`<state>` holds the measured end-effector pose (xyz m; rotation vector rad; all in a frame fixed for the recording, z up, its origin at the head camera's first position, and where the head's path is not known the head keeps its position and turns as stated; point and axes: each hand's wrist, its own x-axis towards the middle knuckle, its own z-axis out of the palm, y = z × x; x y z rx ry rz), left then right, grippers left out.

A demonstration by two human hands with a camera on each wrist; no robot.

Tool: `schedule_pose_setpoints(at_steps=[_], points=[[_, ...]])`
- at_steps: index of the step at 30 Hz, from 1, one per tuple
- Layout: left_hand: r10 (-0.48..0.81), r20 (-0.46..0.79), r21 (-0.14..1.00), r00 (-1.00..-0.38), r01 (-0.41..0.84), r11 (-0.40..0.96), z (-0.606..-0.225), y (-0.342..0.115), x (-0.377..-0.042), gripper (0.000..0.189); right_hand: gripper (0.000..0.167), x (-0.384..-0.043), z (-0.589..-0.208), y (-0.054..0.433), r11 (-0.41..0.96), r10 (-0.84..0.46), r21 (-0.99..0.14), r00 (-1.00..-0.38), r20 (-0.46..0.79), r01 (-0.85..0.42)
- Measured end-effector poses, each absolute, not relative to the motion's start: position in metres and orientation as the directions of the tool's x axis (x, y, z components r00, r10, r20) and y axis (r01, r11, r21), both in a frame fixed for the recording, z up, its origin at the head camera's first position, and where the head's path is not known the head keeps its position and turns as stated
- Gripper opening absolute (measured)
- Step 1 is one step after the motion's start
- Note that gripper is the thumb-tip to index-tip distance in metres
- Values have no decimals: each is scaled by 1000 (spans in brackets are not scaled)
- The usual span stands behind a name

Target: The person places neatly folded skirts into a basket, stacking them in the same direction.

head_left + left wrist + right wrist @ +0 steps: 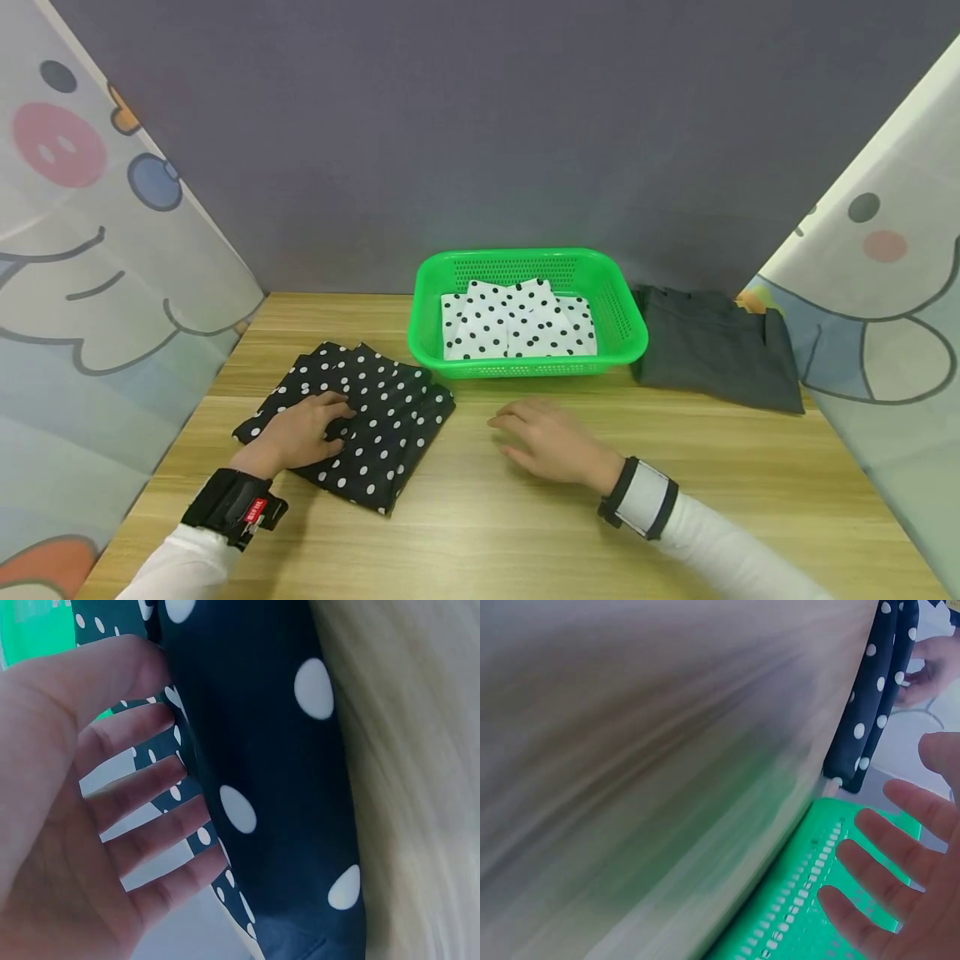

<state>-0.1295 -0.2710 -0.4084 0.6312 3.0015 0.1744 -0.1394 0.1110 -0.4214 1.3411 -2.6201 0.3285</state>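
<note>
A folded black cloth with white polka dots [386,437] lies at the left of the table. My left hand [300,433] rests on its left part, fingers loosely bent. In the left wrist view the fingertips of that hand [127,780] touch the dotted fabric [277,787] without gripping it. My right hand [555,442] is over the table, right of the black cloth and in front of the green basket [525,367]. The right wrist view shows its fingers [900,855] spread, holding nothing.
Inside the green basket lies folded white cloth with black dots [517,325]. A dark grey folded cloth [712,350] lies right of the basket. A grey panel [480,125] rises behind the wooden table [465,533], and cartoon-printed sheets [75,333] flank it.
</note>
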Motion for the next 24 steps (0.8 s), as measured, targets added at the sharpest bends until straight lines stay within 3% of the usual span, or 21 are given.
schedule_pose_setpoints(at_steps=[18, 24], points=[[476, -30, 91, -879, 472, 877, -413, -239, -111, 41, 44, -127, -420, 62, 484, -860, -36, -482, 166, -875], [502, -26, 82, -865, 499, 863, -414, -223, -107, 42, 45, -124, -422, 60, 482, -869, -47, -485, 101, -875]])
